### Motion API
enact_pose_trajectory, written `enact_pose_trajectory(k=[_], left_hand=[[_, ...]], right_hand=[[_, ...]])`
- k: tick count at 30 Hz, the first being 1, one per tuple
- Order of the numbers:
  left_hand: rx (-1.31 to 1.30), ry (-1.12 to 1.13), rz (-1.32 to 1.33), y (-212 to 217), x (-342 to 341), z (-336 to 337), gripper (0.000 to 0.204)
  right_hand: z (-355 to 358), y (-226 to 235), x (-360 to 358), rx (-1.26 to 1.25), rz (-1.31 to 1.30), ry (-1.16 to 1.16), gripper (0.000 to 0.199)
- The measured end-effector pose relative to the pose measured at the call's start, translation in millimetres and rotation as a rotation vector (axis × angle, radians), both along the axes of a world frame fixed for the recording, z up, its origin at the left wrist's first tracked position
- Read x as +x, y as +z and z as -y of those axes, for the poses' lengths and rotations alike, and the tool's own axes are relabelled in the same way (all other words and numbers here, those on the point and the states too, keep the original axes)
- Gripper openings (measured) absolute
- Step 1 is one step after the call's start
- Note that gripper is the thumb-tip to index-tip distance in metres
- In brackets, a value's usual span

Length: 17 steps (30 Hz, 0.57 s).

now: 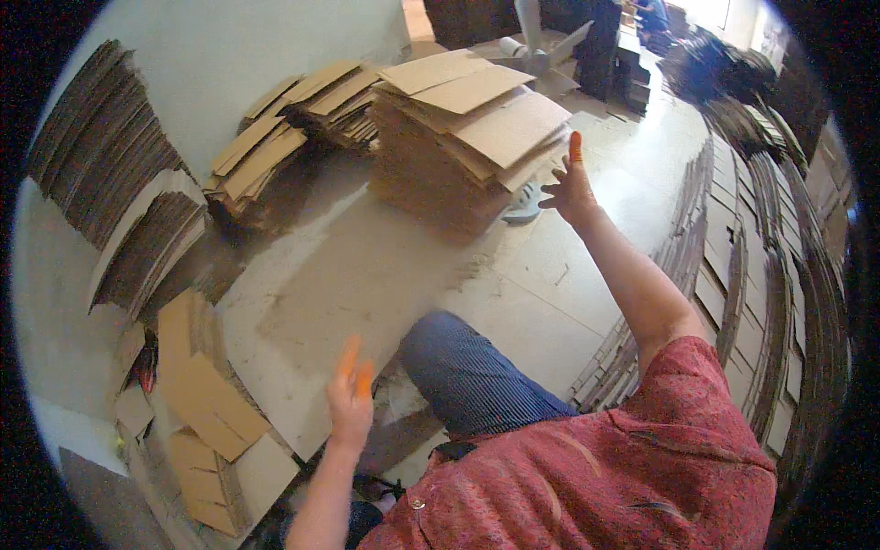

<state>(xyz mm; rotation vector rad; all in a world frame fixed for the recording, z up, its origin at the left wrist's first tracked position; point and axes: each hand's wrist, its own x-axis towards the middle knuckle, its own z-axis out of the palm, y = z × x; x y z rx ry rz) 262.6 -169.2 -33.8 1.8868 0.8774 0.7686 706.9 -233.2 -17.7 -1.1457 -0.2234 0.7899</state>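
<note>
My right hand [573, 194] reaches out beside a tall stack of flat brown cardboard pieces [431, 165]. Its fingers are spread and hold nothing; an orange cover sits on one digit. The loose top sheets [513, 128] overhang the stack's near right corner, close to that hand. Lower left, my left hand [350, 399] hovers over the edge of a pale surface [348, 275], slightly blurred. Its fingers point away from me, apart, with orange covers on them and nothing held. Cut cardboard pieces [215, 403] lie to its left.
Smaller cardboard stacks [261, 160] stand behind left, and rows of sheets [101, 147] lean along the left wall. Long rows of upright cardboard [733, 266] line the right side. A fan [532, 50] stands beyond the tall stack. Another person [653, 16] is far back.
</note>
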Motion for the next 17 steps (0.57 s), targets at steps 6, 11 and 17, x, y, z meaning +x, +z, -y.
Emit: enact_pose_trajectory(k=[6, 11, 17], left_hand=[[-0.131, -0.180, -0.112, -33, 122, -105, 0.050], [-0.150, -0.320, -0.109, -33, 204, -134, 0.066], [-0.466, -0.441, 0.093, -79, 260, -193, 0.076]], right_hand=[[-36, 8, 31, 0.155, -0.087, 0.066, 0.106], [-43, 11, 59, 0.110, -0.047, 0.130, 0.099], [-68, 30, 48, 0.088, 0.005, 0.107, 0.086]])
